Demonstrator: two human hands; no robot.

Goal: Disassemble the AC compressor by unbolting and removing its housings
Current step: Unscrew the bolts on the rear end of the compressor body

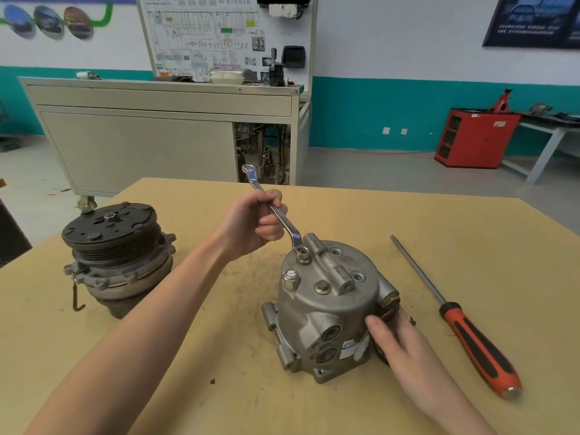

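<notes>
Right hand (398,337) is closest in. Its fingers are pretty much straight and laid flat against the lower side of the silver cast-aluminium AC compressor (329,312), pressing on it without curling round anything. The compressor stands on end on the tan wooden desk (439,221), directly left of that hand and touching it. A couple of hex bolts, a pale one (290,279) and a brassy one (322,287), sit in its top face.

Just right of the right hand, an orange-and-black-handled flat screwdriver (470,337) lies on the desk, not touching it, steel shaft pointing away.

Further out, the left hand (257,226) has its fingers wrapped tight round the shank of a shiny steel double-ended ring spanner (276,211). The spanner's lower ring sits down on a bolt (303,257) at the far edge of the compressor top, just right of and below this hand. The other end sticks up past the knuckles.

Well off to the left of the left forearm, a second grubby compressor with a black pulley (116,255) stands on the desk.

Way beyond the left hand, a grey metal cabinet (141,146) stands on the floor.
</notes>
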